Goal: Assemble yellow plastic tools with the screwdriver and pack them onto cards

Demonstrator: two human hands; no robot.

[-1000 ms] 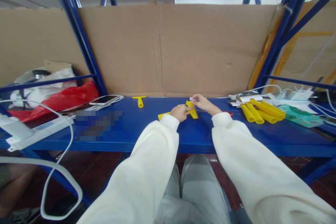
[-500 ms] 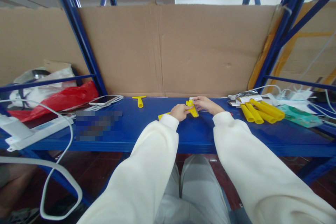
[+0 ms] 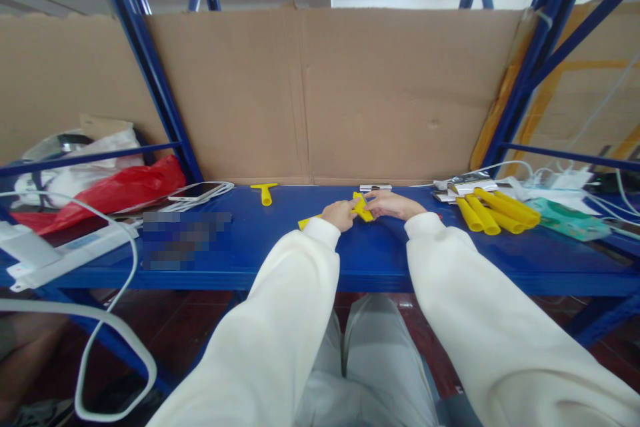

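Fingers of the left hand (image 3: 339,215) were clamped on a yellow T (image 3: 362,212), its head poking out to the right of the fist. Head view, only one: right hand (image 3: 396,205) came in from the other side, fingertips at the T's head and touching it; couldn't tell if they were pinched on it or just resting. T was over the middle of the blue table (image 3: 260,250), between both hands. Yellow end (image 3: 306,221) showed left of the left hand, by the cuff; join hidden by the hand. Metal strip (image 3: 375,187) lay at the table's back edge, just behind the right hand, apart from it. Second T (image 3: 266,194) sat near the back edge, left of the hands, well apart. Yellow tubes (image 3: 503,212) lay bunched to the right, more strips (image 3: 471,183) right behind, green packet (image 3: 567,219) beside. Small red bit (image 3: 440,216) showed by the right cuff, too hidden to name. Far left: phone (image 3: 201,188) with white cable, red bag (image 3: 115,192), white power strip (image 3: 73,255). Cardboard (image 3: 400,100) stood upright along the back, between blue posts (image 3: 150,67). Sleeves (image 3: 295,300) were white, trousers (image 3: 383,353) pale grey.
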